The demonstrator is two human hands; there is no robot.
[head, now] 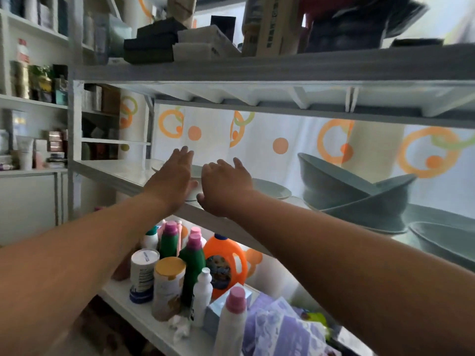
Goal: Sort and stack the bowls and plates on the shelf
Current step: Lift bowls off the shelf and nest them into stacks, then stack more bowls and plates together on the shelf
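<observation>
Grey bowls (359, 191) stacked askew, white plate (272, 190) beside right hand (226, 183)

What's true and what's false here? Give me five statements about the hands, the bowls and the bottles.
1. Both the left hand and the right hand are at the white bowl. True.
2. The grey bowls sit left of the hands. False: they are to the right.
3. The orange bottle stands on the shelf below the bowls. True.
4. The grey bowls are stacked neatly and level. False: they are tilted and lean against one another.
5. A white plate lies between the right hand and the grey bowls. True.
</observation>
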